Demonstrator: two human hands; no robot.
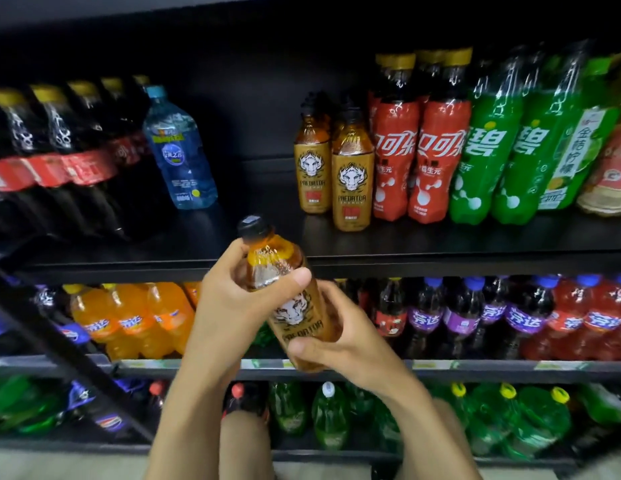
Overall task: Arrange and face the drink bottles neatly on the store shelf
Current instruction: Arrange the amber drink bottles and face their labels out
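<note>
We hold energy-drink bottle (pixel 295 317) in both hands, cap tilted left, in front of shelf (pixel 440 244) edge. Left hand (pixel 229 299) wraps its shoulder, right hand (pixel 347 341) grips its base. Matching bottles (pixel 352 174) stand above, to right.

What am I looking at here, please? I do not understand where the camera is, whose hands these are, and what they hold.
There is no machine: a person works with bare hands, and the single picture comes from a camera worn on their head, looking forward and down. The left hand grips the upper part of a tilted amber energy-drink bottle with a black cap; the right hand holds its lower part. On the top shelf stand matching bottles, then red cola bottles and green soda bottles to their right; a blue water bottle and dark cola bottles stand further left. The lower shelves hold more drinks.
</note>
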